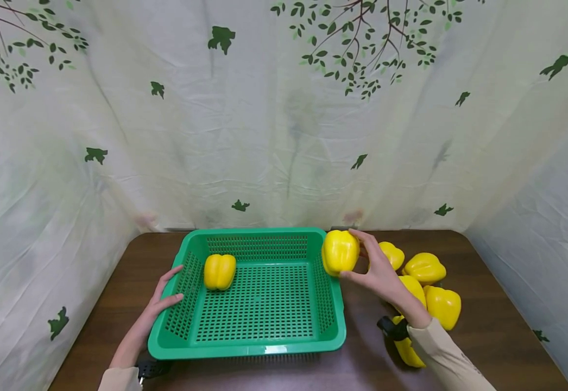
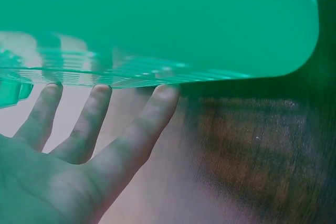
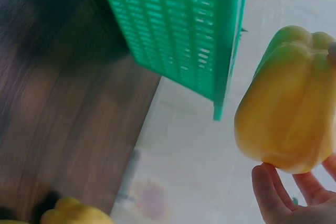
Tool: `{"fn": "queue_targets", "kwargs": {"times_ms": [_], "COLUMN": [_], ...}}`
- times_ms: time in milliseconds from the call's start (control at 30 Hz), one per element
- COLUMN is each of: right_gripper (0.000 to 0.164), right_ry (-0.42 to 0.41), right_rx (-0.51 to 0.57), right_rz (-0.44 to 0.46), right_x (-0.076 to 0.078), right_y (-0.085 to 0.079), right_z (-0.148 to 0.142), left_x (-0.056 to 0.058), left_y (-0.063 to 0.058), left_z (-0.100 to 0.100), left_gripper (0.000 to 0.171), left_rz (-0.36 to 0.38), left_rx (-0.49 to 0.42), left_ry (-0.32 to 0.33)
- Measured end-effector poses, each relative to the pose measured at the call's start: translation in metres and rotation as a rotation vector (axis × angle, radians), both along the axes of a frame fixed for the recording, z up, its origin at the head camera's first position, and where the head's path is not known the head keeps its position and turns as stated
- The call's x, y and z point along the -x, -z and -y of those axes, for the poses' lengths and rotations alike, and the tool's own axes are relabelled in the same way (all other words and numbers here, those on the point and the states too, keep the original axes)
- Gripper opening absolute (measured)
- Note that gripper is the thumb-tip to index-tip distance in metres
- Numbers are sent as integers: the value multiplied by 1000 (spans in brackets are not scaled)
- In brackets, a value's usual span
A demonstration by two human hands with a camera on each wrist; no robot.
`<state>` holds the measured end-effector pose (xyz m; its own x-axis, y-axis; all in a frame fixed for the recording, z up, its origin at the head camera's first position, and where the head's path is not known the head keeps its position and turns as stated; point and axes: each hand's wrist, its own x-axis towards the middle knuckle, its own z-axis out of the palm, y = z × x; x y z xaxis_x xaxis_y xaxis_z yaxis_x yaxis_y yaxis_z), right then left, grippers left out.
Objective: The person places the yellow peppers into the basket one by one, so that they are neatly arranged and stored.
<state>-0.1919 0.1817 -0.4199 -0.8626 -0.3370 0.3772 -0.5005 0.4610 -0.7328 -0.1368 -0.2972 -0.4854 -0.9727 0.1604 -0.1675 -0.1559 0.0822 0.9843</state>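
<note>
A green perforated plastic basket stands on the table with one yellow bell pepper inside, toward its left. My left hand holds the basket's left rim, thumb lying over the edge. In the left wrist view, three fingers reach beneath the rim to the outer wall. My right hand grips another yellow bell pepper between thumb and fingers, raised at the basket's right rim. The right wrist view shows this pepper above the fingertips, beside the basket wall.
Several more yellow bell peppers lie on the brown table to the right, partly hidden by my right forearm. A pale leaf-patterned curtain hangs behind the table's back edge and along both sides.
</note>
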Motion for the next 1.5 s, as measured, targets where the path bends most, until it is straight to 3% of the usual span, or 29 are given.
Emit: {"fn": "queue_targets", "kwargs": {"times_ms": [267,367,500,600,867,1067,1500], "right_gripper": [86,84,81,80,85,85,83], "right_ry": [-31,-47,-70,-81,-116,-141,-163], "right_rx": [-12,-15,-8,-7,0,-7,-24], "right_rz": [2,3,24,36,41,41,61], "right_x": [0,-6,-16,-17,2,6,9], "right_y": [-6,-19,-40,-45,-21,-21,-24], "right_z": [12,21,32,37,41,49,75], "left_x": [0,-1,-2,-2,0,-1,1], "left_y": [0,1,1,1,1,3,4], "left_z": [-1,-2,-2,-2,-2,-2,-1], "left_gripper": [56,56,55,56,55,56,57], "left_rz": [-62,-75,-35,-23,-54,-113,-132], "left_rx": [-10,-12,5,8,-6,-20,-80], "left_ry": [14,17,3,-4,12,27,31]}}
